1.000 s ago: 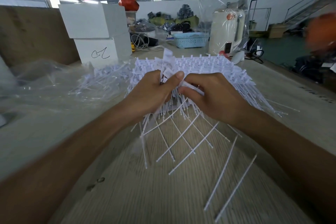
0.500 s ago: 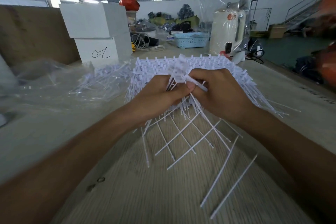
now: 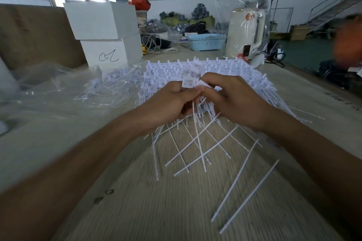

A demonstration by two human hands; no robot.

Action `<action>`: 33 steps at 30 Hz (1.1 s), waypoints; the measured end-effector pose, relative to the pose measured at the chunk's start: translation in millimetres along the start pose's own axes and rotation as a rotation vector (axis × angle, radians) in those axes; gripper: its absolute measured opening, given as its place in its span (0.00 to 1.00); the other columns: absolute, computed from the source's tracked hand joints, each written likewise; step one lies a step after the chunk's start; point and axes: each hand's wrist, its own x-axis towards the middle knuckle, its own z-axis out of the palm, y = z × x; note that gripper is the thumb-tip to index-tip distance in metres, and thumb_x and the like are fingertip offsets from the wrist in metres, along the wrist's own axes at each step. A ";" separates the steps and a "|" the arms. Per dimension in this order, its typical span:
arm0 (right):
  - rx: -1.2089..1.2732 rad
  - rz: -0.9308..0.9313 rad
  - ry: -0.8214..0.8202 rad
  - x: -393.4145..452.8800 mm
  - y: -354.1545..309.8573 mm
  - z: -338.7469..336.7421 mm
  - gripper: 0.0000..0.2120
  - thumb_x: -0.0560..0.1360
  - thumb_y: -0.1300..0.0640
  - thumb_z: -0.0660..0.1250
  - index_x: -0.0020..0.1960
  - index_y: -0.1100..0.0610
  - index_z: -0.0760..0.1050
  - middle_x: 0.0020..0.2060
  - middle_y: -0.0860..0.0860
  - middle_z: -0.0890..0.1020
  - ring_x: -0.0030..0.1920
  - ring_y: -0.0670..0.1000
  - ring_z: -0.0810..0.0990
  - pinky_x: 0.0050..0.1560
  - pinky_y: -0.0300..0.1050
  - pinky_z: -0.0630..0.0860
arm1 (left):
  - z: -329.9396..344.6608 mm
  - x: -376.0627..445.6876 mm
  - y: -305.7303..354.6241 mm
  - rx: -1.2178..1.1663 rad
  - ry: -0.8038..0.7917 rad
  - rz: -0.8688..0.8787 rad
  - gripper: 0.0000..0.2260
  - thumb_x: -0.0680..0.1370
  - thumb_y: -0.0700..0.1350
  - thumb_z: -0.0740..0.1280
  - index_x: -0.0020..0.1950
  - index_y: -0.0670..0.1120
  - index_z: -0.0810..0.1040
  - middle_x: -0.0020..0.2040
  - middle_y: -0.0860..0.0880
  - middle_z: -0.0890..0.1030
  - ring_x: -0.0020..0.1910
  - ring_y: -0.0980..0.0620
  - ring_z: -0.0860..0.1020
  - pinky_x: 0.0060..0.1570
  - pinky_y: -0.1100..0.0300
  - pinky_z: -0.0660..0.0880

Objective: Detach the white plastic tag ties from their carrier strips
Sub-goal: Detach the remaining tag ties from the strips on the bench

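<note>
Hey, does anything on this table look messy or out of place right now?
Loose ties lie criss-crossed on the table below both hands, not gathered. The stack of strips behind looks orderly. Otherwise nothing stands out.

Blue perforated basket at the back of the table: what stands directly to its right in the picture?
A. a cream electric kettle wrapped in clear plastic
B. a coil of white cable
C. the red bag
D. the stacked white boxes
A: the cream electric kettle, inside a clear plastic bag, stands just right of the blue perforated basket; the stacked white boxes are to the left.
</note>
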 end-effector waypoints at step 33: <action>0.800 0.179 -0.285 -5.2 0.6 -20.0 0.15 0.76 0.59 0.67 0.59 0.59 0.65 0.41 0.59 0.85 0.35 0.50 0.79 0.37 0.40 0.75 | -5.3 -5.7 -2.3 -0.087 0.010 0.470 0.12 0.83 0.38 0.62 0.46 0.50 0.80 0.26 0.64 0.77 0.26 0.70 0.75 0.31 0.81 0.67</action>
